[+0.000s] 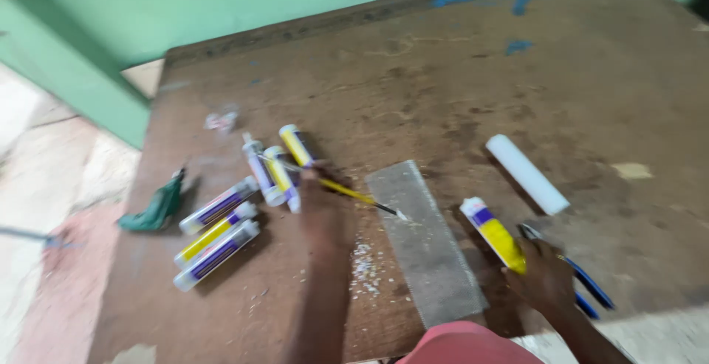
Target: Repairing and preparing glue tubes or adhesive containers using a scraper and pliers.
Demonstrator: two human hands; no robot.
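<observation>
A: Right hand (545, 275)?
B: Fingers closed round a yellow-and-white tube (493, 232), near the table's (443, 76) front edge, just right of a grey slab (427, 242). Blue-handled pliers (583, 279) beside that hand.

A: Left hand (321, 201)?
B: Pinched on a yellow-handled tool (354, 196), tip on the slab's far end. White crumbs (363, 264) below it.

A: Around them?
B: Six more tubes (218, 235) toward the left edge, in two clusters. Green tool (156, 209) at that edge. White cylinder (526, 173) right of the slab.
</observation>
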